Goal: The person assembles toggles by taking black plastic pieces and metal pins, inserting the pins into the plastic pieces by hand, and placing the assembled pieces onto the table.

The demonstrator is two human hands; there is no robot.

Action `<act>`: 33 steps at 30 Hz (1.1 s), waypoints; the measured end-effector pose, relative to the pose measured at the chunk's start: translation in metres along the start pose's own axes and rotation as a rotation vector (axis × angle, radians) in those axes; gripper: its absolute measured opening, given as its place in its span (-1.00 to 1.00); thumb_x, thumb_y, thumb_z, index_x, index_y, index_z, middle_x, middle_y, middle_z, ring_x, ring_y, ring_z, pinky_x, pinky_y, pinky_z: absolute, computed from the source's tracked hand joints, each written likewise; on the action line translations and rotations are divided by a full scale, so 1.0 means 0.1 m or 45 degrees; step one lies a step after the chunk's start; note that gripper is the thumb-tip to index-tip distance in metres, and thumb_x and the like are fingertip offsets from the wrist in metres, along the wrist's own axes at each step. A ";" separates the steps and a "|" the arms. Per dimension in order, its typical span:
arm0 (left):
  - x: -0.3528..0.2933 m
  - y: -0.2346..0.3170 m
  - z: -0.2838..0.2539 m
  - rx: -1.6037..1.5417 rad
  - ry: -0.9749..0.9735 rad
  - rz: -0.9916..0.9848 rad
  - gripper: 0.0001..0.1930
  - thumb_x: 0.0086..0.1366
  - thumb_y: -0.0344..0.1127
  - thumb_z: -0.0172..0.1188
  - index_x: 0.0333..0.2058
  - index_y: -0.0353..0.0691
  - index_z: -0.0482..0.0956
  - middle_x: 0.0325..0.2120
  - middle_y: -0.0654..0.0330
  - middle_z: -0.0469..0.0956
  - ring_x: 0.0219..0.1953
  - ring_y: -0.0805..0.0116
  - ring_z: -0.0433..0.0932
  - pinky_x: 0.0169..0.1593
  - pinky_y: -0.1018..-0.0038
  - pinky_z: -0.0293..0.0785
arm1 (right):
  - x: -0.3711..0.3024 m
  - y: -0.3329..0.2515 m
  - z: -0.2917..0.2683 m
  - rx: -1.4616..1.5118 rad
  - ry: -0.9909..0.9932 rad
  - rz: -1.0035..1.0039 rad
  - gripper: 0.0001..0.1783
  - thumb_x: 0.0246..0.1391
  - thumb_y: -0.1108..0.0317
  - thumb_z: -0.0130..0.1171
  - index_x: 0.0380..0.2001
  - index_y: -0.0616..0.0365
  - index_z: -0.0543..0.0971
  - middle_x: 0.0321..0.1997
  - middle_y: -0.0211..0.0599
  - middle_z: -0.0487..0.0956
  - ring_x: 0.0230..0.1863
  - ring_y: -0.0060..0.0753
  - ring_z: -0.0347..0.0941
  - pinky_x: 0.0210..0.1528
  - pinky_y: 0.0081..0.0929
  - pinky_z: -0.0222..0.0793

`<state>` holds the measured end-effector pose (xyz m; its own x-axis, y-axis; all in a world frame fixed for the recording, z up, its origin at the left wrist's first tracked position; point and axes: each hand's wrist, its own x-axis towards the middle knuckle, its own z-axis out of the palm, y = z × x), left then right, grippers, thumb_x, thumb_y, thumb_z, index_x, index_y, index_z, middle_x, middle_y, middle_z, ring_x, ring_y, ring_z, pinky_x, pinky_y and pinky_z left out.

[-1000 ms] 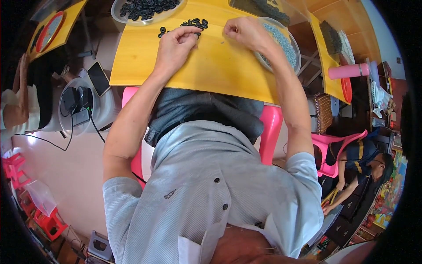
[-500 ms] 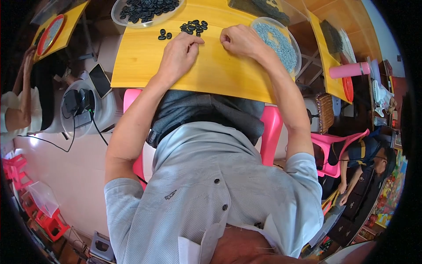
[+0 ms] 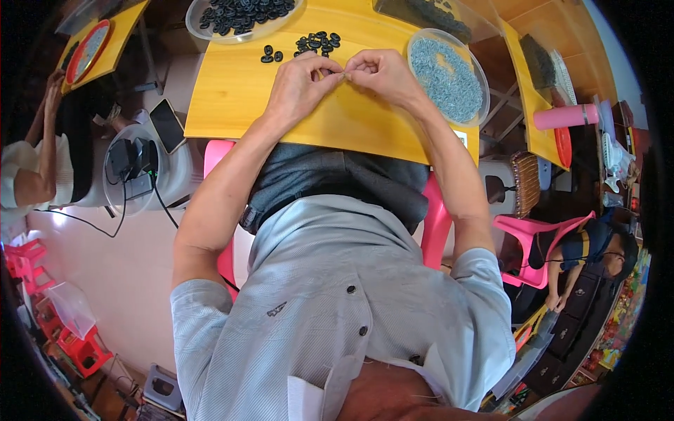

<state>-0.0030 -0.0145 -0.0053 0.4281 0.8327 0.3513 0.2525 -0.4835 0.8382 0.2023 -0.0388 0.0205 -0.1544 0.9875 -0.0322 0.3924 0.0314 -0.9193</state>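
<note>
Over the yellow table, my left hand and my right hand meet fingertip to fingertip. Thumb and forefinger are pinched on each, closed around something too small to make out. Just beyond the left hand lies a loose cluster of small black oval pieces with holes; a few more sit to its left. Beside my right hand stands a round clear plastic tray holding many tiny blue-grey pieces.
A clear bowl heaped with black oval pieces stands at the far left table edge. Dark material lies in a clear box at the far right. Co-workers sit left and right. A phone and pink bottle are off to the sides.
My hands, apart before, have come together at the fingertips. The left moved right, away from the black pieces. The whole view has shifted slightly.
</note>
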 end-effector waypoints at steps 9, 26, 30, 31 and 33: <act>0.03 -0.05 -0.03 -0.030 -0.147 0.012 -0.84 0.17 -0.35 0.37 -0.32 -0.32 0.69 -0.52 0.23 0.49 -0.52 0.52 0.39 -0.40 0.53 0.36 | -0.06 0.06 0.00 -0.048 -0.051 0.002 -0.89 0.13 0.46 0.25 -0.33 0.31 0.63 -0.50 -0.49 0.58 -0.48 -0.72 0.46 -0.41 -0.70 0.36; 0.06 -0.02 -0.03 0.022 -0.138 -0.032 -0.82 0.15 -0.35 0.39 -0.30 -0.29 0.71 -0.53 0.28 0.48 -0.52 0.55 0.37 -0.40 0.55 0.34 | -0.13 0.10 0.10 -0.168 0.103 -0.171 -0.78 0.12 0.35 0.20 -0.30 0.32 0.64 -0.52 -0.34 0.60 -0.49 -0.62 0.45 -0.40 -0.55 0.39; 0.07 -0.02 -0.04 0.003 -0.118 -0.027 -0.82 0.15 -0.36 0.41 -0.30 -0.31 0.70 -0.53 0.30 0.47 -0.53 0.56 0.35 -0.41 0.55 0.32 | -0.12 0.12 0.09 -0.119 0.090 -0.170 -0.78 0.15 0.34 0.20 -0.28 0.31 0.63 -0.51 -0.34 0.60 -0.47 -0.63 0.44 -0.39 -0.55 0.38; 0.07 -0.03 -0.04 0.003 -0.118 -0.029 -0.82 0.15 -0.36 0.41 -0.30 -0.31 0.70 -0.53 0.30 0.47 -0.53 0.56 0.35 -0.41 0.55 0.32 | -0.12 0.12 0.09 -0.118 0.089 -0.168 -0.78 0.15 0.34 0.20 -0.28 0.31 0.63 -0.51 -0.34 0.60 -0.47 -0.63 0.44 -0.39 -0.55 0.38; 0.07 -0.04 -0.03 -0.004 -0.122 -0.025 -0.82 0.15 -0.36 0.39 -0.30 -0.32 0.70 -0.54 0.30 0.47 -0.53 0.56 0.35 -0.41 0.55 0.31 | -0.13 0.10 0.09 -0.128 0.056 -0.166 -0.85 0.23 0.41 0.19 -0.23 0.29 0.60 -0.47 -0.53 0.53 -0.44 -0.76 0.37 -0.40 -0.71 0.28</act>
<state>-0.0041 -0.0058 -0.0053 0.5039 0.8124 0.2934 0.2593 -0.4663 0.8457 0.1998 -0.0532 0.0082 -0.1712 0.9797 0.1040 0.4610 0.1730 -0.8704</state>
